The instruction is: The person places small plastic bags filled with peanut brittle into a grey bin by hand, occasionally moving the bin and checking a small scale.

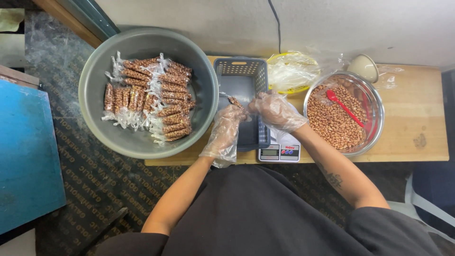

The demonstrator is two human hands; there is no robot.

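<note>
My left hand (226, 124) and right hand (274, 110), both in loose plastic gloves, pinch a small peanut packet (235, 101) between curled fingers, above the grey basket (241, 83) on the scale (279, 152).

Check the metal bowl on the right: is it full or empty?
Partly full. The metal bowl holds a bed of peanuts that sits below the rim, bare wall showing at the right, with a red spoon lying on them.

Left hand (226, 129) in loose clear plastic glove, crinkled, cuff flaring past wrist, right hand (275, 110) in same clear glove, bare forearms, dark tattoo (333, 178) on right forearm, black short-sleeved top (265, 218), dark fabric over lap
</note>
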